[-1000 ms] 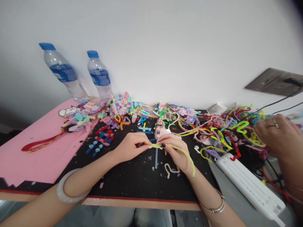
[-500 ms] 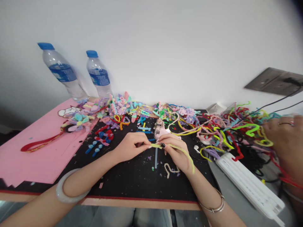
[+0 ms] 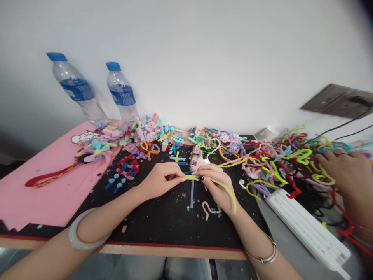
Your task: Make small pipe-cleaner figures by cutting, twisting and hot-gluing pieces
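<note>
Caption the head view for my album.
Left hand and right hand pinching a fuzzy yellow-green strand above a black mat.

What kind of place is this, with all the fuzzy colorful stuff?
Probably a craft table: there's a tangled heap of fuzzy stems, a black mat sprinkled with little scraps, and two hands pinching a yellow-green stem.

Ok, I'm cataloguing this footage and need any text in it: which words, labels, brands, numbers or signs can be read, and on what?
None can be read for certain.
Left bottle: pale print on its blue label, too blurred to read.
Right bottle: the same, too small and blurred.
Red strap: yellowish marks, too blurred to read.
Power strip: faint small marks, too small to read.
</note>
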Demonstrator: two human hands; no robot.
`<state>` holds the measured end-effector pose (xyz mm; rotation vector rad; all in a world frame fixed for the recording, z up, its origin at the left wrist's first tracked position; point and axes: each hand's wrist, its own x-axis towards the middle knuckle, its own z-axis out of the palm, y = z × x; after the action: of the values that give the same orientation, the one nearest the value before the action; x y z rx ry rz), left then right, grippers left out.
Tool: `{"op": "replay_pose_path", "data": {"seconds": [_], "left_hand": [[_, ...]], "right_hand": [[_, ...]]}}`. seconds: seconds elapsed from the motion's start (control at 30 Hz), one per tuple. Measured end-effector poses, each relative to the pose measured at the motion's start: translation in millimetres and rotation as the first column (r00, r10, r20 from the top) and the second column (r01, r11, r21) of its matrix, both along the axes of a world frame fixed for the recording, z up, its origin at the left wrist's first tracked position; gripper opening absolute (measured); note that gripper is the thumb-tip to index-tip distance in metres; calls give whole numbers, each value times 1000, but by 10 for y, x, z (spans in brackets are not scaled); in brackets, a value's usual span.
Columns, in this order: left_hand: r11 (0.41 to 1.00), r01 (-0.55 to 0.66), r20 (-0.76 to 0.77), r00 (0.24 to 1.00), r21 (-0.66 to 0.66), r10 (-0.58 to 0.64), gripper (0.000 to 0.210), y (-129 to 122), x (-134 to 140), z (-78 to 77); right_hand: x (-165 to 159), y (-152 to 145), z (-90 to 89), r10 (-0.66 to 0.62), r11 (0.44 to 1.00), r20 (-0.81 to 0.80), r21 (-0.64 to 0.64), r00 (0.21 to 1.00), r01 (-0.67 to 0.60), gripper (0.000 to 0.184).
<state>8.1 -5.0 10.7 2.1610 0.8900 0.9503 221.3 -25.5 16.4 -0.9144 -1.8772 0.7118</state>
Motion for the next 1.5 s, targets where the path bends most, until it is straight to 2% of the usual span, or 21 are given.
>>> {"op": "replay_pose_path", "data": {"seconds": [0.33, 0.6, 0.87, 1.27, 1.5], "left_hand": [[999, -6, -47, 999, -44, 4, 16, -1, 0, -8], [997, 37, -19, 999, -64, -38, 20, -19, 20, 13], [991, 96, -16, 995, -91, -98, 16, -13, 24, 31], [977, 161, -14, 986, -139, -165, 15, -26, 6, 38], [976, 59, -34, 997, -209, -67, 16, -10, 19, 28]], "right_hand": [[6, -23, 23, 7, 999, 70, 52, 998, -11, 13], [4, -27, 6, -11, 994, 105, 112, 994, -1, 14], [-9, -4, 1, 13, 998, 69, 66, 998, -17, 13], [-31, 29, 10, 19, 996, -43, -83, 999, -22, 13], [-45, 32, -36, -66, 993, -71, -106, 995, 58, 11]]}}
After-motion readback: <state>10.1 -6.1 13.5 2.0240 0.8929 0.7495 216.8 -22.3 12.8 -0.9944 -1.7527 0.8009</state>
